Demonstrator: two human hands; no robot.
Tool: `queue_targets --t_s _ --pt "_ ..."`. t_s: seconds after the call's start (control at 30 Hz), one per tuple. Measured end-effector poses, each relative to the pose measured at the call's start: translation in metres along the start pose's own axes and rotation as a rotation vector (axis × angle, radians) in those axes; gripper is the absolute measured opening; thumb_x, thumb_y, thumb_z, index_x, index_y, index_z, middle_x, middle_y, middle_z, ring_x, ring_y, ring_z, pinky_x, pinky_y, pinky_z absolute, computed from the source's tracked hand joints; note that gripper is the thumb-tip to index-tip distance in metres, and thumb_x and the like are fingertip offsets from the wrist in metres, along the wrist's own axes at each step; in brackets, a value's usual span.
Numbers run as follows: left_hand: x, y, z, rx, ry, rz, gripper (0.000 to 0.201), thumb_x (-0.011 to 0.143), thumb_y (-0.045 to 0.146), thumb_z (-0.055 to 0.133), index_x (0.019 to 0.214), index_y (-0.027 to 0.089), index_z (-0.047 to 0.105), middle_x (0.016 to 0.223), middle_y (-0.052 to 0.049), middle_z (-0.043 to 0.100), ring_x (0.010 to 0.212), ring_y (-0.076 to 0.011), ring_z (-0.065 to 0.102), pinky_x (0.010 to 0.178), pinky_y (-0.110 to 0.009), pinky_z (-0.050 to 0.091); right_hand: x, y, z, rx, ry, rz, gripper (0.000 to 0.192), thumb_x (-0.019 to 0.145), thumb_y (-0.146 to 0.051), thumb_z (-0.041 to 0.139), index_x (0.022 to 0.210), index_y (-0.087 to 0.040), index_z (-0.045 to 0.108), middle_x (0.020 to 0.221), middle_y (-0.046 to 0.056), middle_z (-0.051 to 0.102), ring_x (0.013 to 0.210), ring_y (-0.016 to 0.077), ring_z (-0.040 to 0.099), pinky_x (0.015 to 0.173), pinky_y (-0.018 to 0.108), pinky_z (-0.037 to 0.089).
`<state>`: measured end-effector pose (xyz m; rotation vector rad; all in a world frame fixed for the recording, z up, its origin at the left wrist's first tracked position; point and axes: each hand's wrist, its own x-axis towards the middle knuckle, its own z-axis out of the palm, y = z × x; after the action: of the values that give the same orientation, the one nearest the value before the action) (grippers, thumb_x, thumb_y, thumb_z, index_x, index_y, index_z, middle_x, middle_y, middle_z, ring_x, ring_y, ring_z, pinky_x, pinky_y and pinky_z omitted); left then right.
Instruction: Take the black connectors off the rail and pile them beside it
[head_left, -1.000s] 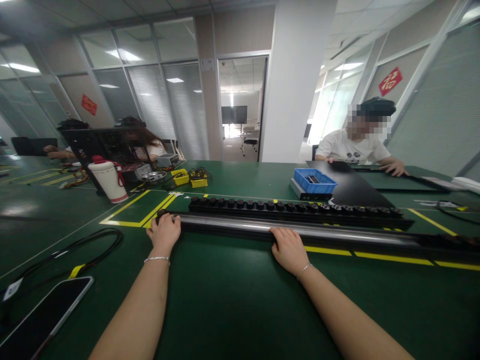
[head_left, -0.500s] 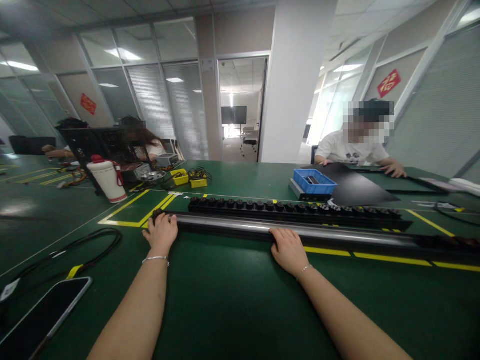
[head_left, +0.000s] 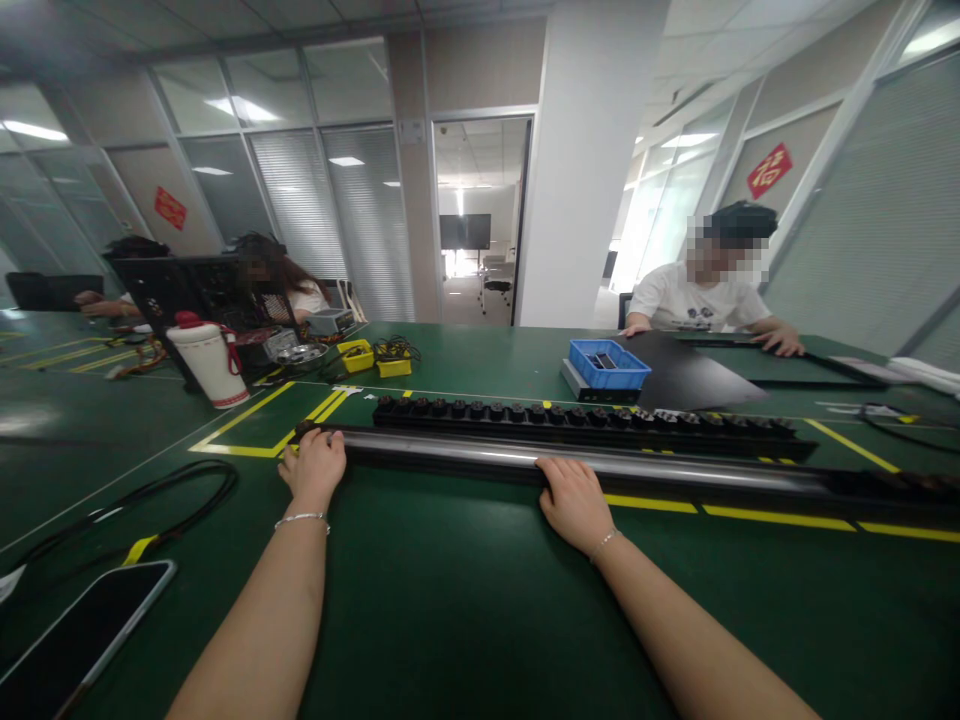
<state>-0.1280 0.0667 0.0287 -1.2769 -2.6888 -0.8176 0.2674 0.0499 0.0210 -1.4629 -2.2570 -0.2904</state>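
Observation:
A long, dark, shiny bar with a rounded top [head_left: 450, 449] lies across the green table in front of me. Its left end is in my left hand [head_left: 313, 472], whose fingers curl over the end and far side. My right hand [head_left: 574, 505] grips the near edge near the bar's middle, fingers bent over the top and the thumb hidden. Just behind the bar, roughly parallel to it, is a black strip [head_left: 517, 413] with a row of round black knobs. The bar's right end runs into dark, blurred parts near the picture's edge.
A phone [head_left: 86, 635] and black cable [head_left: 180, 492] lie at left. Beyond stand a white bottle [head_left: 208, 362], yellow trays [head_left: 394, 366] and an open black computer case [head_left: 176, 310]. A blue basket [head_left: 607, 367] and dark panel [head_left: 690, 372] lie before a co-worker [head_left: 701, 295].
My left hand has shifted slightly left at the bar's end; my right hand stays almost in place. The dark panel and blue basket across the table have moved a little left. The view turned slightly.

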Motion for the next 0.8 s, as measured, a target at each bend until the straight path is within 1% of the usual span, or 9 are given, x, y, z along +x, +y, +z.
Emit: queue_targets --t_s 0.07,0.13,0.23,0.3,0.47,0.67,0.8 --pt "0.002 -0.001 -0.001 -0.005 -0.014 0.007 0.051 0.086 0.047 0.025 0.115 0.024 0.059 0.138 -0.006 0.041 0.122 -0.0387 0.035 0.098 -0.057 0.029 0.000 0.000 0.000 0.000 -0.001 0.000 0.036 0.075 -0.014 0.043 0.108 -0.019 0.055 0.104 0.006 0.060 0.098 0.0190 0.047 0.090 0.031 0.027" --pt "0.003 -0.001 -0.002 -0.007 -0.023 0.027 0.052 0.087 0.046 0.024 0.115 0.021 0.059 0.137 -0.008 0.042 0.116 -0.0363 0.042 0.095 -0.053 0.034 0.000 0.000 0.001 -0.001 0.001 0.000 0.036 0.075 -0.014 0.044 0.108 -0.019 0.055 0.104 0.006 0.060 0.098 0.0189 0.047 0.090 0.031 0.027" --pt "0.005 -0.002 -0.003 -0.019 -0.013 0.065 0.052 0.087 0.043 0.025 0.112 0.016 0.061 0.133 -0.011 0.045 0.112 -0.0333 0.048 0.094 -0.047 0.039 0.001 0.000 0.000 -0.003 0.002 0.000 0.036 0.075 -0.014 0.044 0.109 -0.019 0.055 0.104 0.006 0.060 0.098 0.0190 0.047 0.090 0.031 0.027" --pt "0.005 -0.003 -0.002 -0.036 0.001 0.076 0.051 0.087 0.042 0.027 0.110 0.013 0.062 0.132 -0.013 0.046 0.110 -0.0325 0.049 0.093 -0.045 0.040 0.001 -0.001 0.000 -0.004 -0.004 -0.001 0.036 0.075 -0.014 0.043 0.108 -0.019 0.055 0.104 0.006 0.060 0.098 0.0191 0.048 0.090 0.031 0.028" --pt "0.006 -0.006 0.000 -0.065 0.020 0.073 0.049 0.087 0.041 0.030 0.111 0.013 0.061 0.131 -0.013 0.047 0.109 -0.0335 0.050 0.091 -0.047 0.041 0.001 -0.001 0.000 -0.010 -0.006 0.001 0.036 0.075 -0.014 0.043 0.108 -0.019 0.056 0.103 0.006 0.060 0.097 0.0190 0.048 0.090 0.031 0.028" --pt "0.016 -0.011 0.004 -0.127 0.037 0.080 0.049 0.085 0.040 0.033 0.110 0.008 0.060 0.127 -0.016 0.050 0.110 -0.0322 0.049 0.096 -0.044 0.037 0.001 0.000 0.000 0.006 -0.007 0.003 0.036 0.075 -0.014 0.043 0.109 -0.019 0.055 0.103 0.006 0.060 0.098 0.0192 0.048 0.090 0.031 0.028" --pt "0.026 -0.017 0.008 -0.167 0.061 0.050 0.050 0.084 0.039 0.034 0.108 0.004 0.060 0.125 -0.019 0.050 0.114 -0.0314 0.047 0.100 -0.042 0.033 0.001 0.001 0.000 0.003 -0.008 0.008 0.036 0.075 -0.014 0.043 0.109 -0.019 0.055 0.104 0.006 0.060 0.098 0.0190 0.048 0.090 0.031 0.028"
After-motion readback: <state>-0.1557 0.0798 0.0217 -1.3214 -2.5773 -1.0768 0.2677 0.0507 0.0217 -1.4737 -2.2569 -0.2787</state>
